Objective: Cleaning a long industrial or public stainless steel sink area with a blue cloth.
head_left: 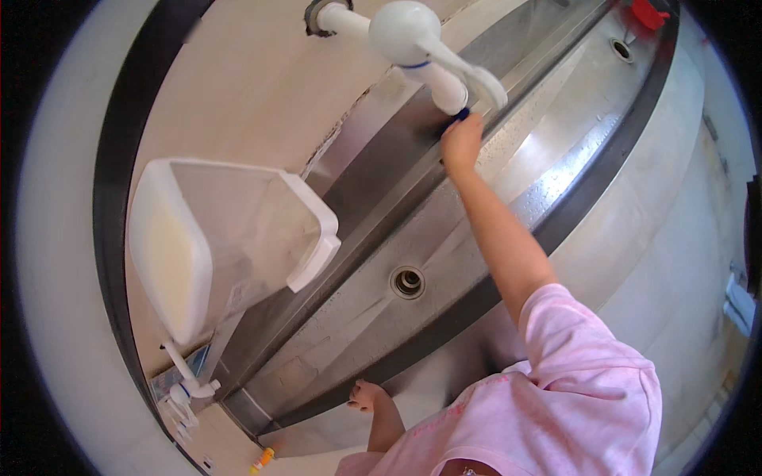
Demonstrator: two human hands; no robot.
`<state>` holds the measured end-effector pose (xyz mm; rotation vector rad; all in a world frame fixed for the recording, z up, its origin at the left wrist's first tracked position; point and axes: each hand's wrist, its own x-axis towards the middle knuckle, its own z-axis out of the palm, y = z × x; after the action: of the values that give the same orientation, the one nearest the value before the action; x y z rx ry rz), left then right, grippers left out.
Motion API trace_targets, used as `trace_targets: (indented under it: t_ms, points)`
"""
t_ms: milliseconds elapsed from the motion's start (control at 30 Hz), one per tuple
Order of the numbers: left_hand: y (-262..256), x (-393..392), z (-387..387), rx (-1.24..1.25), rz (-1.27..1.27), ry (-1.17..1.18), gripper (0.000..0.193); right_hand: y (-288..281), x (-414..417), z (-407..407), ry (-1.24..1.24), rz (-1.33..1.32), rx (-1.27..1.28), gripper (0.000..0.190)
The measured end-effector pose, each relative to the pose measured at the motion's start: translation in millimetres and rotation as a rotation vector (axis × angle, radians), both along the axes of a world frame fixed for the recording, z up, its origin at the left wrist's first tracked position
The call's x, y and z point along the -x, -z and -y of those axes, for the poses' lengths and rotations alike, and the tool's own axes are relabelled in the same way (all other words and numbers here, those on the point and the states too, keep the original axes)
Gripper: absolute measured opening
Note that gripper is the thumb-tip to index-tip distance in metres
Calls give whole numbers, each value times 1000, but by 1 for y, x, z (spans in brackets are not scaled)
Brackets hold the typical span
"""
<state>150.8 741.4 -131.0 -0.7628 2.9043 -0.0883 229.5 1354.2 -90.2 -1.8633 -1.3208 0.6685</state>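
My right hand [463,143] is closed around a small dark blue thing [457,119] at the spout end of a white plastic lever tap [408,35]. What the blue thing is, I cannot tell; the fingers partly hide it. Below that arm runs a long stainless steel trough sink [351,321] with a round drain [408,282]. My left hand [364,396] is low in the view by the sink's dark front edge, its fingers curled. Nothing shows plainly in it, though its palm is hidden.
A clear plastic box with white ends [250,238] is on the wall at the left. Below it is a second white tap [187,390]. A red thing [647,15] lies by another drain [621,50] at the far end. A yellow-orange object [262,460] is at the bottom.
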Motion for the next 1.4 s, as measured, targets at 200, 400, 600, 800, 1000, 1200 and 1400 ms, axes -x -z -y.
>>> trace_targets:
  t_ms: [200,400,600,800,1000,1200,1400]
  points:
    - [-32,-10,-39,118,86,3,43,-8,65,125,-179,-167,-40,20]
    - [-23,-14,-49,35,32,46,41,22,112,209,-458,-485,278,22]
    - [16,-5,2,122,-57,106,39,-6,83,228,-569,-1215,599,14]
    - [-33,-14,-50,9,-67,30,33,13,23,91,-437,-863,19,20]
    - [-42,-15,-49,-14,-37,46,34,27,61,148,-549,309,-431,19]
    - [-45,-15,-51,-21,-42,58,33,21,128,263,-799,290,-570,17]
    - [-44,-14,-51,-37,-43,56,35,14,211,383,-1271,185,-668,26]
